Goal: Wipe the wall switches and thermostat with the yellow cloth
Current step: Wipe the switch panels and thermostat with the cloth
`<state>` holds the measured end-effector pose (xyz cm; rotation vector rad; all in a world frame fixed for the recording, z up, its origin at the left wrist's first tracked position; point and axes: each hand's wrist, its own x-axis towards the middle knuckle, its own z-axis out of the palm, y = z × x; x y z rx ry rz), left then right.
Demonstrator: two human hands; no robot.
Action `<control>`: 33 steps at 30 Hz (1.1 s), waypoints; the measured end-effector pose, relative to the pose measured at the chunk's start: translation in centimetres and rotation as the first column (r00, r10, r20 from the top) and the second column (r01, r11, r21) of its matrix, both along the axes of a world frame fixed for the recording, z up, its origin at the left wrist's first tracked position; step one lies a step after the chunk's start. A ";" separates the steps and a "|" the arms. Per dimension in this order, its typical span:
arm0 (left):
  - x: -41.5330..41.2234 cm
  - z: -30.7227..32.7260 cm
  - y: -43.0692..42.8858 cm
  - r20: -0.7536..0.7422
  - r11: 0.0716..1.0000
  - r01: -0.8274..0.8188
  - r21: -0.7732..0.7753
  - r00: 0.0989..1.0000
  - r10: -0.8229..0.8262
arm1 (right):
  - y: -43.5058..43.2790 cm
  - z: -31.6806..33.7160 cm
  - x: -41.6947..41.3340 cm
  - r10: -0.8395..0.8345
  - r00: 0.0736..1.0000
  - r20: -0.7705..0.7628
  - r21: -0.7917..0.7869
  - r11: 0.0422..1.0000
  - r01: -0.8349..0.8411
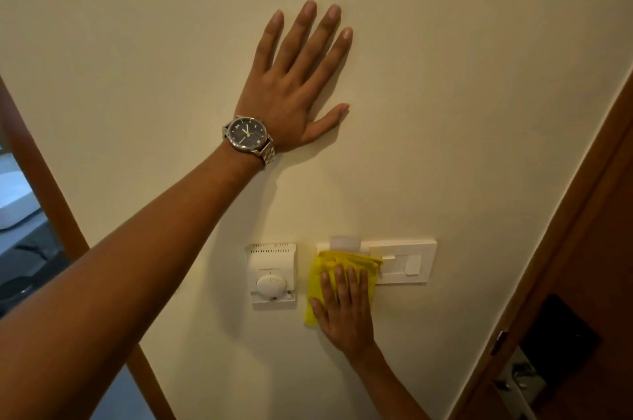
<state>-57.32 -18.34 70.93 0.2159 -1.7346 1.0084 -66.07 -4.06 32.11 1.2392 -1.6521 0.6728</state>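
Note:
A white thermostat (271,275) with a round dial is fixed low on the cream wall. To its right is a white switch plate (404,260). My right hand (346,311) presses the yellow cloth (320,277) flat against the left part of that plate, hiding it; the right switches still show. My left hand (299,76), with a steel watch on the wrist, lies flat on the bare wall above, fingers spread, holding nothing.
A brown wooden door frame (561,231) runs down the right side, with a door and its metal handle (517,382) at the lower right. Another wooden frame (44,172) stands at the left, with a room beyond it.

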 end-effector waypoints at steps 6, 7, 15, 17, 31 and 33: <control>0.0 0.0 0.1 -0.014 1.000 0.004 -0.012 1.000 -0.004 | -0.3 1.4 0.4 -0.002 1.000 -0.013 -0.027 1.000 0.002; 0.0 -0.1 -0.1 -0.022 1.000 -0.001 -0.020 1.000 0.001 | -0.5 1.8 0.3 0.022 1.000 0.013 -0.049 0.999 -0.021; 0.1 -0.1 0.3 -0.009 1.000 0.011 -0.016 1.000 -0.011 | 1.1 1.2 -0.3 0.076 0.997 -0.006 0.004 0.997 -0.076; 0.1 -0.1 0.3 -0.014 1.000 0.010 -0.025 1.000 -0.010 | 0.4 2.5 -0.1 0.083 0.995 0.048 -0.033 0.996 -0.081; 0.0 -0.1 0.1 -0.019 1.000 0.013 -0.028 1.000 -0.013 | 0.3 2.7 0.4 0.095 0.988 0.121 -0.028 0.995 -0.092; 0.0 -0.1 0.1 -0.013 1.000 0.016 -0.025 1.000 -0.017 | 1.1 1.8 0.4 0.106 0.990 0.089 0.001 0.994 -0.106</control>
